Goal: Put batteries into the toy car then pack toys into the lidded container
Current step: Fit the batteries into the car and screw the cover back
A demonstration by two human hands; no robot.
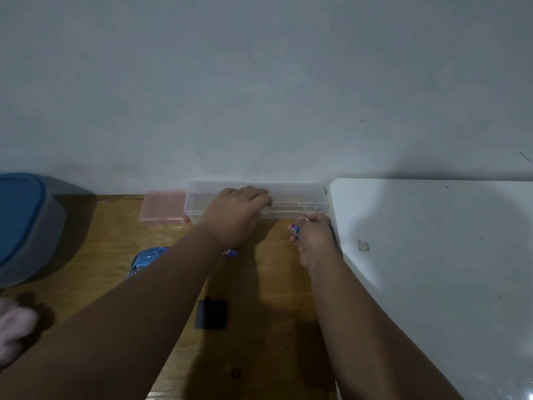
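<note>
A clear plastic case [300,197] lies against the wall at the back of the wooden table. My left hand [235,215] rests on its front edge, fingers curled over it. My right hand [313,238] is just in front of the case's right end and pinches a small blue battery [295,230]. Another blue battery [230,252] peeks out from under my left wrist. The blue toy car [147,259] sits partly hidden behind my left forearm. A black battery cover [212,313] lies between my arms.
A grey container with a blue lid [26,226] stands at the far left. A pink flat case [163,207] lies left of the clear one. A white table [432,269] adjoins on the right. Pink fabric [13,327] shows at the left edge.
</note>
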